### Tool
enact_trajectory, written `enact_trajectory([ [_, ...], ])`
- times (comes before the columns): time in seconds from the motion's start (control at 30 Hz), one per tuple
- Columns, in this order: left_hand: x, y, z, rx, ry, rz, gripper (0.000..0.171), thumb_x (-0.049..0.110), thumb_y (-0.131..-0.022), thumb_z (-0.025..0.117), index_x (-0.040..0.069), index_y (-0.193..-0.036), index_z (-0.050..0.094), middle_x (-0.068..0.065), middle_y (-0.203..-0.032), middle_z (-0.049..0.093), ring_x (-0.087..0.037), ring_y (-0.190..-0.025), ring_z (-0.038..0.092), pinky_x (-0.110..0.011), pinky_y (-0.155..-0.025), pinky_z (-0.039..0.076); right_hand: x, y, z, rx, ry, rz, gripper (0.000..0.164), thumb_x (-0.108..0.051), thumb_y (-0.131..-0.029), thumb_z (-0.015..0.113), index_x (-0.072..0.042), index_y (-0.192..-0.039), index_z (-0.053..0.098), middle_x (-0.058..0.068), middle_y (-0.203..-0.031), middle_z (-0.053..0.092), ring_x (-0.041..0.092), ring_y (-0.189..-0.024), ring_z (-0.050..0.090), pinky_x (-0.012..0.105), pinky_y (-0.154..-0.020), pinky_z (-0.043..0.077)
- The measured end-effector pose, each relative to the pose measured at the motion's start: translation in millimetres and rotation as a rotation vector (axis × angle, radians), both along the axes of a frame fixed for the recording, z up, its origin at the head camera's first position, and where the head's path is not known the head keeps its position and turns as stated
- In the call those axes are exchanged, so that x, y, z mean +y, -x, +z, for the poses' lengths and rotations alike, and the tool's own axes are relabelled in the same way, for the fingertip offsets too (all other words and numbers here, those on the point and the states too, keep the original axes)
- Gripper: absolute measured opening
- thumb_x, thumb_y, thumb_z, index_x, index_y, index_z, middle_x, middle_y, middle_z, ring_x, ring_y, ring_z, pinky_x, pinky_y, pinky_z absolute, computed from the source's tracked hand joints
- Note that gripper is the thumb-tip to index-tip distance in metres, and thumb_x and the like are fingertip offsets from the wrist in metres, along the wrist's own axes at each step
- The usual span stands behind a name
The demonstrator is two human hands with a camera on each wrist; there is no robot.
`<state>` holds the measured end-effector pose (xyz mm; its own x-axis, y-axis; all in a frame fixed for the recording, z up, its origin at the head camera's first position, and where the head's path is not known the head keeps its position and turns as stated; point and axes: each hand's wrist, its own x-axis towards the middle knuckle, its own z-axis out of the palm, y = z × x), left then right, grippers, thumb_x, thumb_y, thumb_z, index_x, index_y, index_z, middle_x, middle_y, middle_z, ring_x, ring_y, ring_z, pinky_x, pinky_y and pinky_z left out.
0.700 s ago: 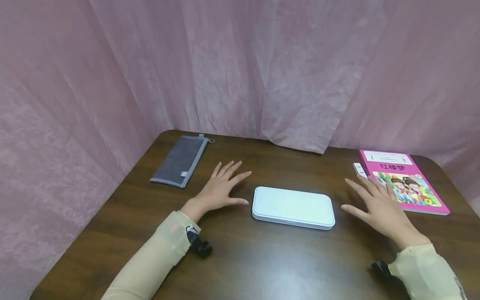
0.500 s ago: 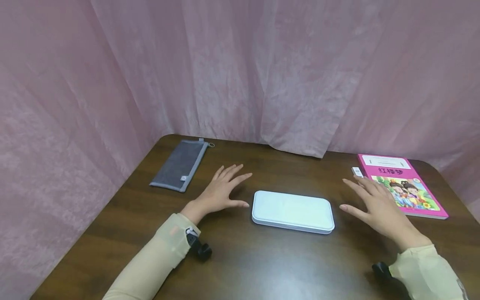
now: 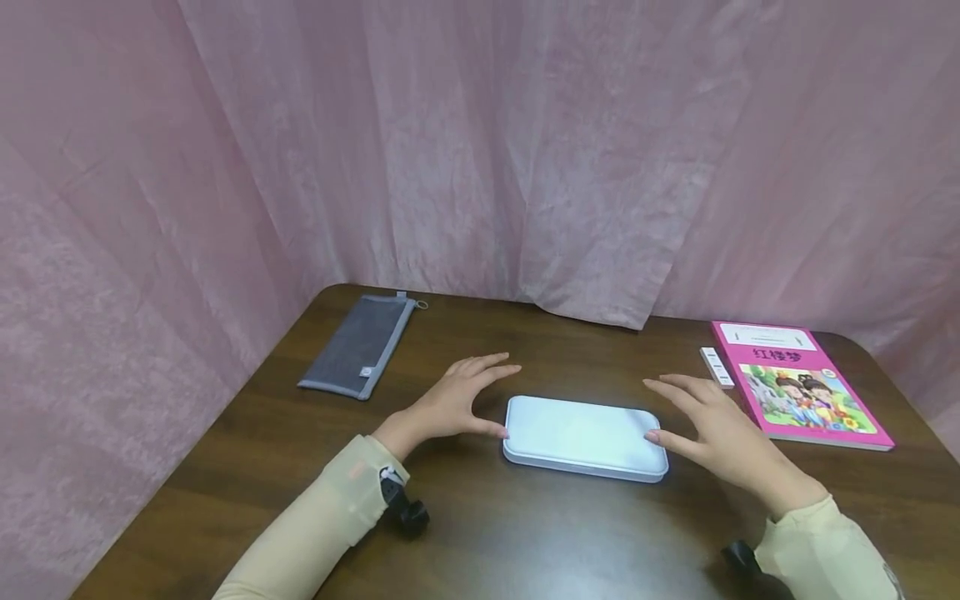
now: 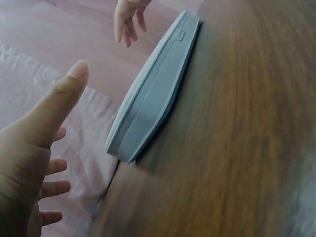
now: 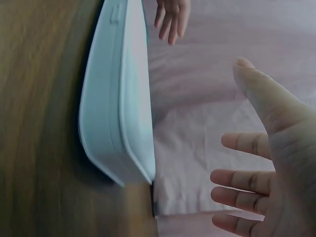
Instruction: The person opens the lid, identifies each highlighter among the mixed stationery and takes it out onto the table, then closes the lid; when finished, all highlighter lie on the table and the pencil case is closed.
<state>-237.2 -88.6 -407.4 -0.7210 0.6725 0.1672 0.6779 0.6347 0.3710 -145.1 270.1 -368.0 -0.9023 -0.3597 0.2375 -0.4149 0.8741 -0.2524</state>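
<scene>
Both are spread wide here, the left hand (image 3: 450,404) and the right hand (image 3: 723,433), fingers parted, thumbs pointing in! Between them, centre stage, the pale blue case (image 3: 585,437) lies flat on the counter (image 3: 480,533), well in from the far edge, its long sides running roughly along that edge. From the head view the thumbs overlap its two short ends, but look at the wrist views: clear gaps, each thumb apart from the case! Out by the far left corner, a grey zip pouch (image 3: 360,346) lies slanted. Across towards the far right corner, a pink book (image 3: 802,383) lies face up, a small white strip (image 3: 717,367) just beside its left side. Beyond the far edge, a pink curtain (image 3: 525,167) hangs in folds.
</scene>
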Motion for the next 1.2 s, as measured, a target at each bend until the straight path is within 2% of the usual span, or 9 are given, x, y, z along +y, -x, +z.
enact_trajectory([
  [0.27, 12, -3.5, -6.8, -0.06, 0.009, -0.084, 0.094, 0.077, -0.058, 0.057, 0.038, -0.139, 0.027, 0.003, -0.145, 0.031, -0.018, -0.134, 0.028, -0.051, -0.105, 0.029, -19, 1.5, -10.8, -0.038, 0.011, 0.048, 0.068, -0.059, -0.075, 0.06, -0.022, -0.131, 0.046, 0.004, -0.127, 0.047, 0.022, -0.116, 0.039, 0.051, -0.091, 0.042],
  [0.47, 17, -7.4, -13.5, -0.078, 0.026, -0.108, 0.094, 0.078, -0.057, 0.057, 0.04, -0.138, 0.027, 0.009, -0.14, 0.036, -0.014, -0.13, 0.033, -0.046, -0.104, 0.032, -31, 5.5, -23.6, -0.032, 0.004, 0.079, 0.072, -0.063, -0.072, 0.059, -0.02, -0.129, 0.049, 0.005, -0.127, 0.05, 0.022, -0.116, 0.041, 0.049, -0.093, 0.041],
  [0.63, 19, -10.6, -19.3, -0.098, 0.046, -0.109, 0.095, 0.08, -0.057, 0.054, 0.04, -0.138, 0.026, 0.011, -0.137, 0.039, -0.013, -0.127, 0.035, -0.044, -0.103, 0.033, -37, 5.8, -34.2, -0.031, -0.007, 0.086, 0.076, -0.066, -0.068, 0.06, -0.02, -0.128, 0.05, 0.004, -0.126, 0.051, 0.021, -0.114, 0.043, 0.048, -0.094, 0.04],
  [0.77, 19, -11.3, -22.3, -0.1, 0.074, -0.109, 0.098, 0.08, -0.056, 0.055, 0.038, -0.139, 0.025, 0.01, -0.137, 0.04, -0.012, -0.126, 0.036, -0.042, -0.104, 0.032, -40, 5.3, -39.3, 0.007, -0.023, 0.109, 0.079, -0.068, -0.067, 0.06, -0.018, -0.127, 0.05, 0.005, -0.124, 0.052, 0.023, -0.114, 0.044, 0.047, -0.095, 0.038],
  [1.0, 19, -9.1, -24.0, -0.095, 0.102, -0.107, 0.103, 0.079, -0.054, 0.058, 0.033, -0.14, 0.025, 0.009, -0.138, 0.04, -0.013, -0.129, 0.034, -0.043, -0.108, 0.029, -43, 6.3, -40.3, 0.019, -0.049, 0.112, 0.084, -0.069, -0.066, 0.06, -0.015, -0.13, 0.048, 0.006, -0.126, 0.051, 0.023, -0.116, 0.044, 0.048, -0.097, 0.037],
  [1.2, 20, -5.8, -24.7, -0.056, 0.095, -0.115, 0.102, 0.079, -0.056, 0.057, 0.029, -0.14, 0.028, 0.009, -0.138, 0.041, -0.012, -0.128, 0.035, -0.042, -0.108, 0.029, -43, 7.8, -40.0, 0.018, -0.075, 0.097, 0.088, -0.071, -0.066, 0.058, -0.014, -0.131, 0.046, 0.006, -0.126, 0.05, 0.023, -0.116, 0.043, 0.049, -0.098, 0.036],
])
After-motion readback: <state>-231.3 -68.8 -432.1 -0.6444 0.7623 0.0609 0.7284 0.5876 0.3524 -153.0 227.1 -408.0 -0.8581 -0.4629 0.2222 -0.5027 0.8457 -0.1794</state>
